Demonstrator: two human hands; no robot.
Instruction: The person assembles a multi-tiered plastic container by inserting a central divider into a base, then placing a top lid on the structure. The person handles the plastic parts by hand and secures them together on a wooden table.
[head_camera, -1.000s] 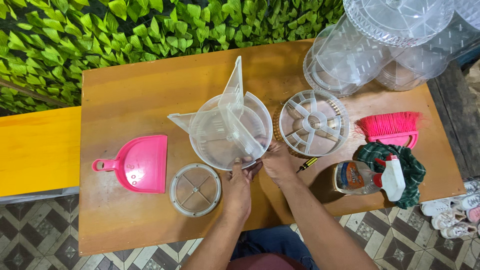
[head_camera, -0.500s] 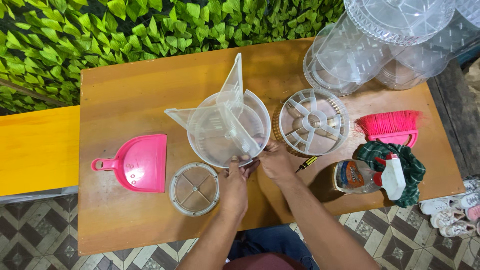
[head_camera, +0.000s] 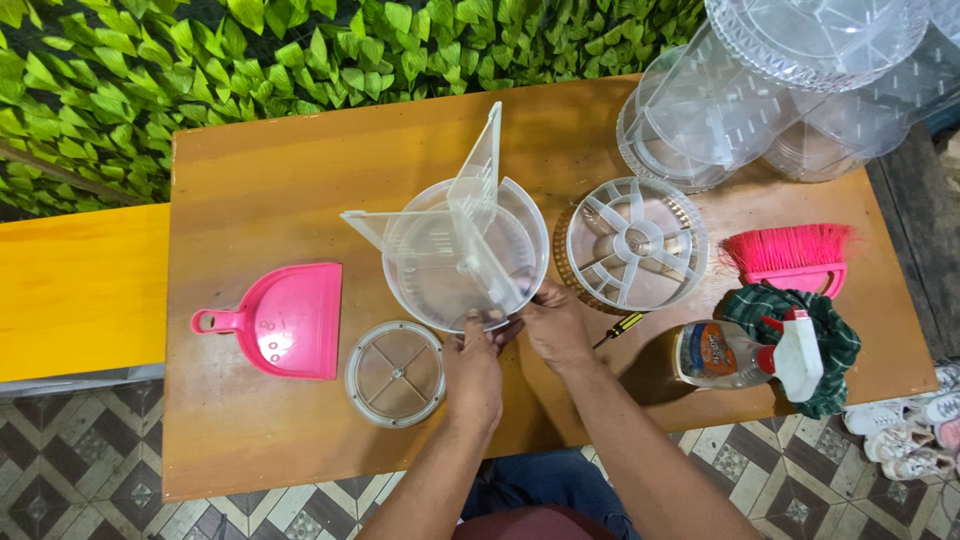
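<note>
Clear tub (head_camera: 440, 270): round, see-through plastic, lying near the middle of the tabletop (head_camera: 260, 180); a clear three-winged divider (head_camera: 470, 220) stands in it, one wing rising above the rim.
My left hand (head_camera: 472, 372): at the tub's near edge, fingers curled and pinching the rim.
My right hand (head_camera: 556, 322): just beside my left one, fingers closed on the same near rim of the tub.
Small round lid (head_camera: 395, 373): clear, cross-ribbed, flat on the wood just left of my left hand, in front of the tub.
Pink dustpan (head_camera: 280, 318): left of the tub, handle pointing away from it.
Ribbed round tray (head_camera: 632, 243): right of the tub, close beside it.
Screwdriver (head_camera: 620, 328): right of my right hand, below the ribbed tray.
Spray bottle (head_camera: 745, 352): lying on its side, well right of the tub, against a green checked cloth (head_camera: 810, 310).
Pink brush (head_camera: 790, 255): right of the ribbed tray.
</note>
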